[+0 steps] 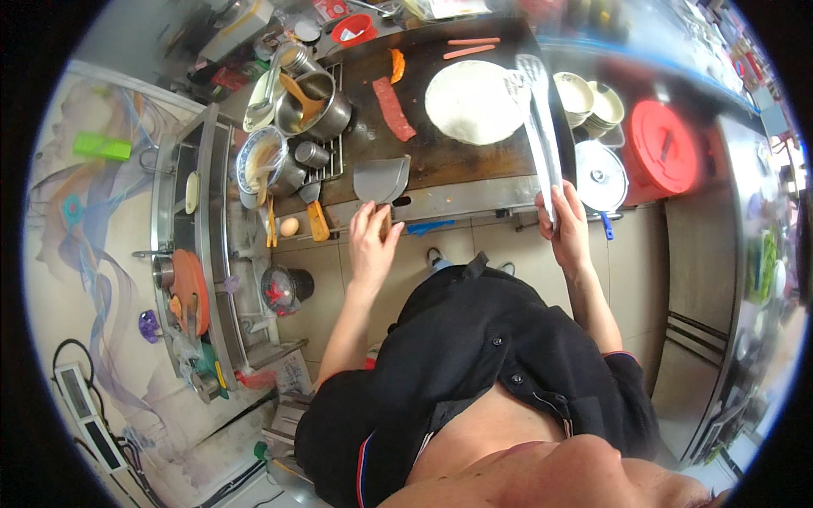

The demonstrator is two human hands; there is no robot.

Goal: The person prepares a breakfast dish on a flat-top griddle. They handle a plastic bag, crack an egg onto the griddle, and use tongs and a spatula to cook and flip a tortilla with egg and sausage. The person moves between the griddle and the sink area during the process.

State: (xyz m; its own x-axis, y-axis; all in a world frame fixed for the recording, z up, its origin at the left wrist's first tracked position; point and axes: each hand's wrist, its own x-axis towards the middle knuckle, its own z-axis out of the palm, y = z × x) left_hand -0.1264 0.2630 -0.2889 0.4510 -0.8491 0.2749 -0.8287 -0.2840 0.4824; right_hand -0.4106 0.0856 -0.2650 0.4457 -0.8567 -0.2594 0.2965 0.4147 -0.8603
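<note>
My left hand (370, 243) is closed around the wooden handle of a wide metal scraper (381, 180), whose blade lies at the front edge of the dark griddle (444, 166). My right hand (566, 219) grips long metal tongs (540, 127) near their lower end. The tongs' perforated tips reach over the right rim of a large round of pale batter or dough (473, 101). Left of that round, a strip of reddish meat (394, 109) and an orange piece of food (397, 65) lie on the griddle. Two thin pink sausages (469, 52) lie behind it.
A pot with a wooden ladle (329, 117), a batter bowl (260, 159), a metal shaker (311, 154) and a yellow-handled scraper (317, 221) stand or lie at left, near an egg (289, 227). Stacked bowls (603, 105), a lidded white pot (600, 176) and a red lidded bucket (664, 147) are at right.
</note>
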